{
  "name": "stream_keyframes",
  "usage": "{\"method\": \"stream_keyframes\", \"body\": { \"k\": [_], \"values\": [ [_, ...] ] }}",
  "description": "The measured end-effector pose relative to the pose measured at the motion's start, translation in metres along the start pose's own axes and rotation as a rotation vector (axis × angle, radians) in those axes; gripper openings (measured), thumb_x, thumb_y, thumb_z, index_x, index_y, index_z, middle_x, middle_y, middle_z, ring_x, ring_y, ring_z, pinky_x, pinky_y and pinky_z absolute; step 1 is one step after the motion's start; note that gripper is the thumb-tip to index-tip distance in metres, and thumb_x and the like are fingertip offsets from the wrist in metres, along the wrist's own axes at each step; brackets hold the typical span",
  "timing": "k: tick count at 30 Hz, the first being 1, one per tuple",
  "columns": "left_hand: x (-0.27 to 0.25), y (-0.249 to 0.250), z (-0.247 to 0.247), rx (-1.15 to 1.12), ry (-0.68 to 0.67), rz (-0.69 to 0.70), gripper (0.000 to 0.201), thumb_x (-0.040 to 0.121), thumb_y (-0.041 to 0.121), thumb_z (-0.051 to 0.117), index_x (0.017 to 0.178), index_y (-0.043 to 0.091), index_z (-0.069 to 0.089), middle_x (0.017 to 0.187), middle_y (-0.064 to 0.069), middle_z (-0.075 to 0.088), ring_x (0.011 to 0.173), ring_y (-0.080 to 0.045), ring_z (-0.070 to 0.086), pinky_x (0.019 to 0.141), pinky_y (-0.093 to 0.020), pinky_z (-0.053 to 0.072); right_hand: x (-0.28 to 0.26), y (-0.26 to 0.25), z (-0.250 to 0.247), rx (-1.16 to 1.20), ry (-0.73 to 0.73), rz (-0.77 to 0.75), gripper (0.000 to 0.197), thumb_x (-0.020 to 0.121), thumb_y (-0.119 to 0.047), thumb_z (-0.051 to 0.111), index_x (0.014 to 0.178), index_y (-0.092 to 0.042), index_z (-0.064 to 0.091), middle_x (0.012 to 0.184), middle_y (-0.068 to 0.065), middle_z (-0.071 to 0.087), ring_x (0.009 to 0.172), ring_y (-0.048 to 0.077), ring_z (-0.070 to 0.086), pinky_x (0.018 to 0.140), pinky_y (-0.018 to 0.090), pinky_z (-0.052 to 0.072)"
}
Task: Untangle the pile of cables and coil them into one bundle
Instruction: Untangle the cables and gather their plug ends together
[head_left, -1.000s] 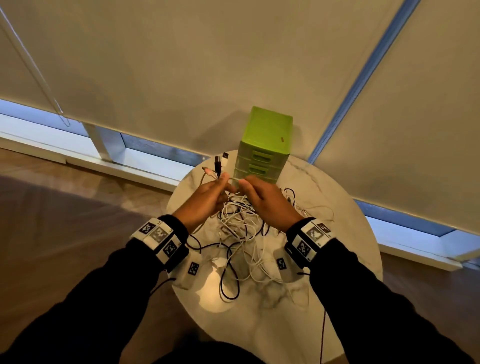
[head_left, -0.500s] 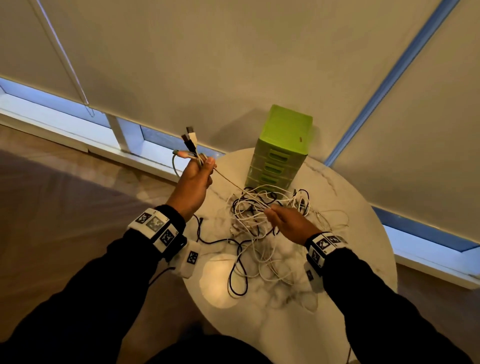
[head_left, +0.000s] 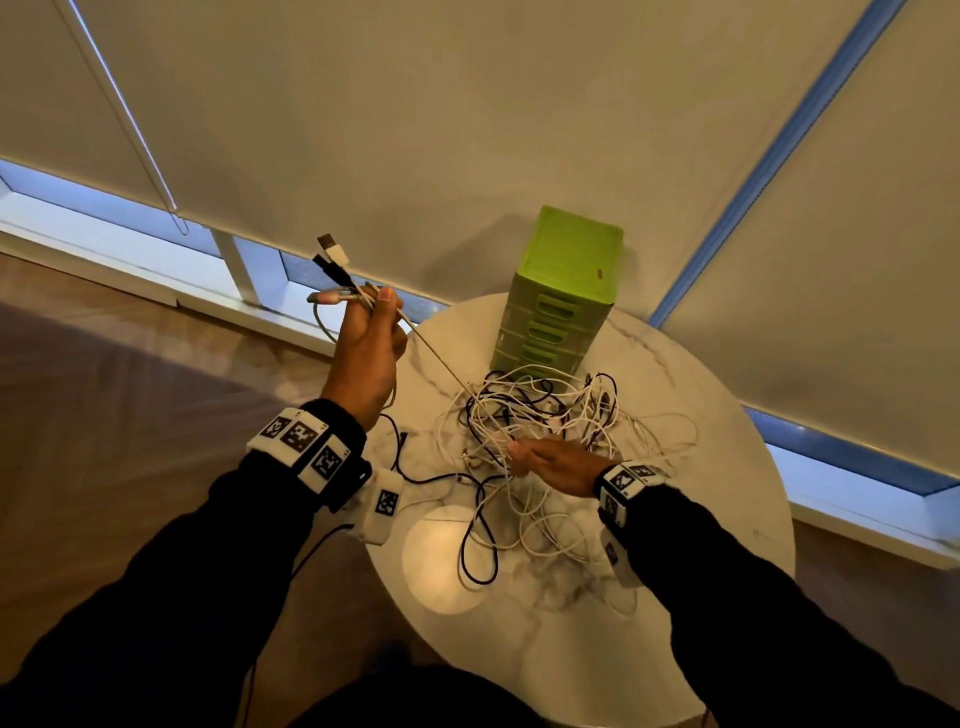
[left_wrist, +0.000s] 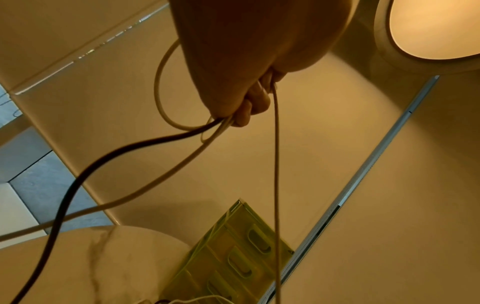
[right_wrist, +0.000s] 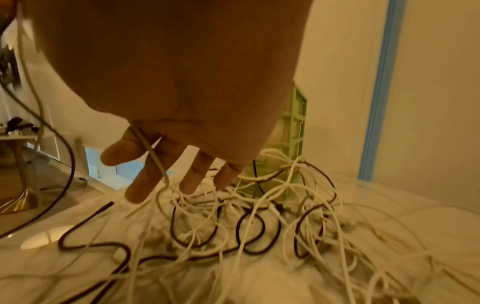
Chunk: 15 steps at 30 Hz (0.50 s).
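Observation:
A tangled pile of white and black cables (head_left: 540, 415) (right_wrist: 246, 226) lies on the round marble table (head_left: 701, 519). My left hand (head_left: 366, 348) (left_wrist: 246, 92) is raised above the table's left edge and grips several cable ends, with the plugs (head_left: 332, 254) sticking up above the fingers. One white cable (head_left: 441, 358) (left_wrist: 276, 185) runs taut from it down into the pile. A black cable (left_wrist: 78, 181) and a white loop hang from the same fist. My right hand (head_left: 545, 460) (right_wrist: 182, 102) hovers low over the pile with fingers (right_wrist: 145, 181) straight and spread, a white strand lying across them.
A green plastic drawer unit (head_left: 566, 291) (left_wrist: 233, 257) (right_wrist: 296, 123) stands at the table's far edge, touching the pile. Roller blinds and a low window sill (head_left: 156, 270) run behind. Wooden floor lies to the left. A lamp's glare (head_left: 441, 556) shows on the tabletop.
My left hand has risen up and to the left with the cable ends, drawing one white cable taut. My right hand has left it and dropped onto the pile.

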<state>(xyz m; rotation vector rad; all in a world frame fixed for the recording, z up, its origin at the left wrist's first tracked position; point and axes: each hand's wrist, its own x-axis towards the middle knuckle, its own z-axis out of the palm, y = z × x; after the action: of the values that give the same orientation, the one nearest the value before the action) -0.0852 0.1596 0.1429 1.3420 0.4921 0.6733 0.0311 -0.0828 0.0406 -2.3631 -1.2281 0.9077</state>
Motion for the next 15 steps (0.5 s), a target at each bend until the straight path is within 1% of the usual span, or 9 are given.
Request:
{"method": "stream_keyframes", "body": {
  "k": [2, 4, 6, 7, 9, 10, 12, 14, 15],
  "values": [
    [-0.001, 0.002, 0.001, -0.008, 0.01, -0.003, 0.025, 0.11, 0.03, 0.038, 0.088, 0.022, 0.049, 0.065, 0.008, 0.031, 0.057, -0.008, 0.028, 0.055, -0.022, 0.026, 0.0, 0.001, 0.006, -0.034, 0.103, 0.04, 0.07, 0.093, -0.075, 0.009, 0.099, -0.033, 0.066, 0.098, -0.009, 0.071, 0.097, 0.016, 0.064, 0.104, 0.046, 0.041],
    [0.002, 0.005, -0.003, 0.015, 0.022, 0.002, 0.025, 0.11, 0.033, 0.037, 0.089, 0.023, 0.048, 0.064, 0.011, 0.03, 0.056, -0.008, 0.027, 0.056, -0.025, 0.023, 0.0, 0.003, -0.003, 0.003, 0.325, 0.052, 0.073, 0.096, -0.073, 0.012, 0.084, -0.025, 0.066, 0.082, -0.007, 0.07, 0.08, 0.013, 0.065, 0.097, 0.046, 0.047],
    [0.005, 0.007, -0.006, 0.1, 0.016, 0.02, 0.026, 0.109, 0.036, 0.036, 0.09, 0.025, 0.049, 0.064, 0.011, 0.031, 0.056, -0.008, 0.028, 0.057, -0.026, 0.024, 0.0, -0.004, -0.024, 0.094, 0.507, 0.053, 0.062, 0.099, -0.068, 0.022, 0.076, -0.025, 0.06, 0.073, -0.004, 0.068, 0.071, 0.017, 0.065, 0.086, 0.044, 0.052],
    [0.007, 0.006, -0.006, 0.143, -0.001, 0.045, 0.027, 0.109, 0.037, 0.035, 0.089, 0.027, 0.051, 0.064, 0.011, 0.034, 0.056, -0.007, 0.031, 0.057, -0.025, 0.027, 0.001, -0.01, -0.035, 0.158, 0.547, 0.038, 0.054, 0.103, -0.06, 0.029, 0.075, -0.025, 0.058, 0.071, -0.002, 0.068, 0.07, 0.018, 0.065, 0.081, 0.042, 0.053],
    [0.005, 0.002, -0.001, 0.23, -0.102, 0.102, 0.032, 0.109, 0.037, 0.035, 0.086, 0.034, 0.056, 0.069, 0.011, 0.049, 0.061, -0.007, 0.041, 0.064, -0.024, 0.037, 0.002, -0.032, -0.054, 0.238, 0.565, -0.029, 0.044, 0.106, -0.048, 0.037, 0.072, -0.026, 0.054, 0.064, -0.004, 0.063, 0.062, 0.012, 0.062, 0.073, 0.039, 0.052],
    [0.003, -0.004, 0.004, 0.28, -0.186, 0.113, 0.033, 0.108, 0.038, 0.035, 0.083, 0.037, 0.057, 0.073, 0.011, 0.054, 0.067, -0.01, 0.046, 0.07, -0.028, 0.041, 0.002, -0.044, -0.061, 0.249, 0.575, -0.073, 0.042, 0.107, -0.044, 0.038, 0.071, -0.027, 0.052, 0.062, -0.007, 0.058, 0.059, 0.007, 0.057, 0.068, 0.036, 0.048],
    [-0.004, -0.015, 0.014, 0.349, -0.344, 0.049, 0.032, 0.108, 0.039, 0.038, 0.083, 0.03, 0.056, 0.073, 0.008, 0.055, 0.072, -0.016, 0.049, 0.076, -0.036, 0.041, 0.003, -0.066, -0.071, 0.255, 0.599, -0.169, 0.039, 0.108, -0.039, 0.039, 0.073, -0.025, 0.05, 0.065, -0.01, 0.05, 0.06, 0.003, 0.046, 0.064, 0.032, 0.04],
    [-0.013, -0.019, 0.024, 0.296, -0.411, -0.081, 0.035, 0.109, 0.037, 0.037, 0.087, 0.017, 0.055, 0.068, 0.002, 0.046, 0.061, -0.01, 0.044, 0.065, -0.028, 0.038, 0.002, -0.084, -0.074, 0.24, 0.56, -0.242, 0.038, 0.108, -0.038, 0.038, 0.078, -0.021, 0.054, 0.069, -0.01, 0.05, 0.064, 0.006, 0.046, 0.066, 0.032, 0.04],
    [-0.017, -0.017, 0.029, 0.242, -0.425, -0.148, 0.037, 0.109, 0.039, 0.036, 0.088, 0.015, 0.054, 0.066, 0.002, 0.04, 0.055, -0.007, 0.038, 0.058, -0.024, 0.034, 0.002, -0.09, -0.074, 0.211, 0.511, -0.273, 0.036, 0.109, -0.037, 0.037, 0.08, -0.024, 0.055, 0.07, -0.01, 0.051, 0.065, 0.006, 0.047, 0.066, 0.033, 0.041]
  ]
}}
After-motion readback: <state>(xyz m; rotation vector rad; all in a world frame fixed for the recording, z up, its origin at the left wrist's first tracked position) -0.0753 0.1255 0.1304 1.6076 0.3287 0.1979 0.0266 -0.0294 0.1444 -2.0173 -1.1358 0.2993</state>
